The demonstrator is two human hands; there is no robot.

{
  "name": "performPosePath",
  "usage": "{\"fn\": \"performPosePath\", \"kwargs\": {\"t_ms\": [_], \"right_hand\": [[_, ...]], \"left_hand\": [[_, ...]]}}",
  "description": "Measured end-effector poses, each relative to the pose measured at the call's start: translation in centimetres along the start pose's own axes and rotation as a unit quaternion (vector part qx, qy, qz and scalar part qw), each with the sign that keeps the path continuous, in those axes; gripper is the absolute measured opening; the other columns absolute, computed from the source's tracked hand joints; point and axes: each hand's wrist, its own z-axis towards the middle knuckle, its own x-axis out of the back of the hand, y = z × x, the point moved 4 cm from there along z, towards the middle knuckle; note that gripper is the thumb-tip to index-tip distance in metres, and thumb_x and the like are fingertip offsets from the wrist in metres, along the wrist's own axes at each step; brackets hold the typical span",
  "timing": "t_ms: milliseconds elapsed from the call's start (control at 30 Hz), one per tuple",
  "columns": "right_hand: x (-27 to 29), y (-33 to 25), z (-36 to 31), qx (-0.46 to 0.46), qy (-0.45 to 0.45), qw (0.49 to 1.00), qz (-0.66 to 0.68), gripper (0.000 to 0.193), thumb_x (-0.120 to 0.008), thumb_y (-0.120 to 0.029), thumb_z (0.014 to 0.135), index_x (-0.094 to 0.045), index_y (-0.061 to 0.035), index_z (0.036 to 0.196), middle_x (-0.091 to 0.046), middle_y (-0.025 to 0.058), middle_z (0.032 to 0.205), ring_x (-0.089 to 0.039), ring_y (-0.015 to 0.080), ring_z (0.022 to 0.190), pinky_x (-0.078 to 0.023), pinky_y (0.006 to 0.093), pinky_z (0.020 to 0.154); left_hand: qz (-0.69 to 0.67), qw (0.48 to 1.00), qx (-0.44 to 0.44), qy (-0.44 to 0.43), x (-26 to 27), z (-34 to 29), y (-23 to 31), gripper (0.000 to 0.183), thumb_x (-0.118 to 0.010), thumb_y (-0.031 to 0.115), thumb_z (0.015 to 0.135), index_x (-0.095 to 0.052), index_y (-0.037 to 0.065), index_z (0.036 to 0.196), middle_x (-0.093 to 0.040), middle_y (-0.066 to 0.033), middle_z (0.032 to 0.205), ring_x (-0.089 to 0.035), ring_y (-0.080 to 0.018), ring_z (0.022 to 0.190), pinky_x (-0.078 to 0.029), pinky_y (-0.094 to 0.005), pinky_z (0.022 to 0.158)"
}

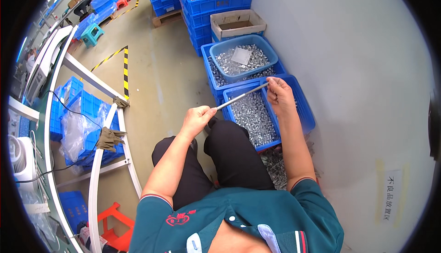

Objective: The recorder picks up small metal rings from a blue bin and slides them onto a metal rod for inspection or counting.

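A thin grey metal rod point(243, 95) stretches between my two hands, slanting up to the right. My left hand point(198, 119) is closed round its lower end, above my knees. The fingers of my right hand point(279, 94) pinch the upper end. Under the rod stands a blue bin point(278, 143) filled with small shiny metal parts point(251, 117). Just beyond it, a light-blue basket point(243, 76) holds more small metal pieces with a pale square card point(241, 56) on top.
An open cardboard box point(238, 31) and stacked blue crates point(195, 21) stand farther back. A white wall point(349, 92) runs along my right. On the left are a white-framed workbench point(98, 165), wrapped blue crates point(87, 124) and a red stool point(115, 227). Long metal rods point(278, 168) lie beside my right leg.
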Motion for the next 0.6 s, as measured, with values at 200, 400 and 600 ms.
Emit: {"fn": "performPosePath", "kwargs": {"t_ms": [200, 400, 600], "right_hand": [[-0.1, 0.2, 0.4, 0.007, 0.072, 0.997, -0.005, 0.017, -0.068, -0.018, 0.081, -0.055, -0.0066, 0.080, -0.047, -0.0029, 0.063, -0.036, 0.0035, 0.043, -0.023, 0.0176, 0.036], [-0.4, -0.1, 0.2, 0.014, 0.100, 0.994, -0.045, 0.021, -0.066, -0.021, 0.084, -0.053, -0.0074, 0.075, -0.044, -0.0037, 0.060, -0.034, 0.0033, 0.042, -0.023, 0.0175, 0.035], [2.9, -2.4, 1.4, -0.032, 0.075, 0.997, -0.008, 0.025, -0.056, -0.027, 0.090, -0.058, -0.0026, 0.088, -0.049, -0.0003, 0.066, -0.034, 0.0033, 0.044, -0.025, 0.0170, 0.035]], "left_hand": [[0.162, 0.964, -0.139, 0.158, 0.5, -1.0, 2.8, 0.037, -0.058, 0.040, 0.084, -0.057, 0.008, 0.064, -0.053, -0.0077, 0.055, -0.051, -0.0256, 0.050, -0.038, -0.0354, 0.047], [0.187, 0.965, -0.112, 0.146, 0.5, -1.5, 2.9, 0.038, -0.057, 0.040, 0.085, -0.057, 0.009, 0.064, -0.053, -0.0068, 0.054, -0.052, -0.0257, 0.050, -0.039, -0.0357, 0.047], [0.081, 0.990, -0.026, 0.108, 1.8, -1.5, 1.2, 0.039, -0.058, 0.040, 0.085, -0.056, 0.007, 0.065, -0.047, -0.0055, 0.049, -0.045, -0.0171, 0.045, -0.036, -0.0320, 0.046]]}}
